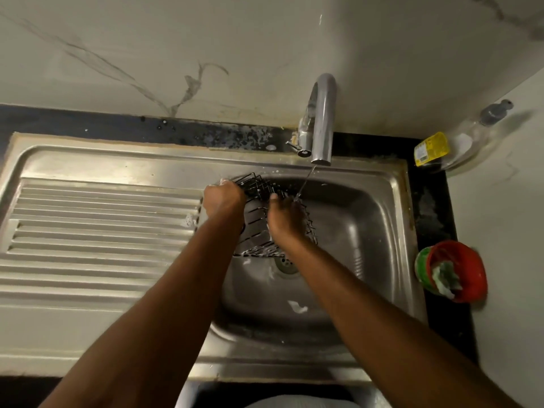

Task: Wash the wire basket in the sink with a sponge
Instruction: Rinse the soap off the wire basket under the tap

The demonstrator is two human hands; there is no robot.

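Marbled wall panels are backing a steel sink with a ribbed drainboard on its left, and a tap is running a thin stream into the bowl. Over the bowl, tilted on edge, the black wire basket is being held by both hands. It is looking light and stiff but slick with suds, so the thicker rim wires are the safest hold. Left hand is clenching the upper rim, possibly with the sponge under it. Right hand is closing its fingers around the basket's side wires.
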